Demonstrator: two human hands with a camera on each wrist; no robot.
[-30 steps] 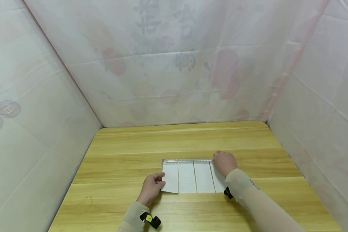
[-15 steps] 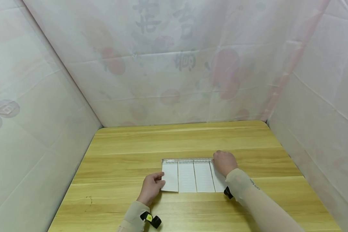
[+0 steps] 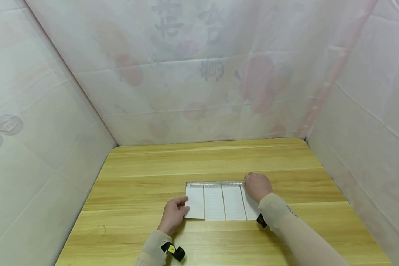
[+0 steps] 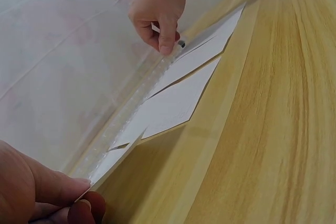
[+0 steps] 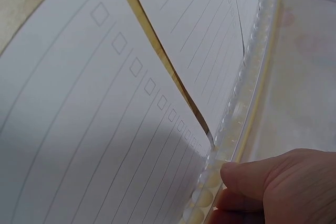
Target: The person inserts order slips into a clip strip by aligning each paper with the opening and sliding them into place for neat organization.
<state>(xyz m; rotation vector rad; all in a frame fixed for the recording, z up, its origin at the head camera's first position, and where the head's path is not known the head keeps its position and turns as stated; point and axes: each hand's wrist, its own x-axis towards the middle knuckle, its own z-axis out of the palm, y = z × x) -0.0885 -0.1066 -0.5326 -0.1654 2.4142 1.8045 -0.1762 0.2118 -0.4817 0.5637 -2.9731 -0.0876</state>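
Note:
Several white paper slips (image 3: 214,203) lie side by side along a clear plastic binding strip (image 3: 216,184) with small rings. In the right wrist view, a slip (image 5: 131,145) shows printed lines and a column of small boxes. My left hand (image 3: 173,214) pinches the outer left edge of the leftmost slip (image 3: 194,203) between thumb and fingers. That slip's near edge is lifted off the table in the left wrist view. My right hand (image 3: 257,186) pinches the strip near its right end, thumb on top, covering part of the rightmost slip (image 3: 250,207).
The wooden table (image 3: 146,166) has rounded far corners. Pale printed cloth walls (image 3: 193,92) enclose it at the back and both sides. A black wrist camera (image 3: 174,251) is strapped to the left sleeve, and another (image 3: 261,221) to the right.
The near edge of the leftmost slip has risen slightly, with my left hand still pinching it. My right hand stays in place on the strip.

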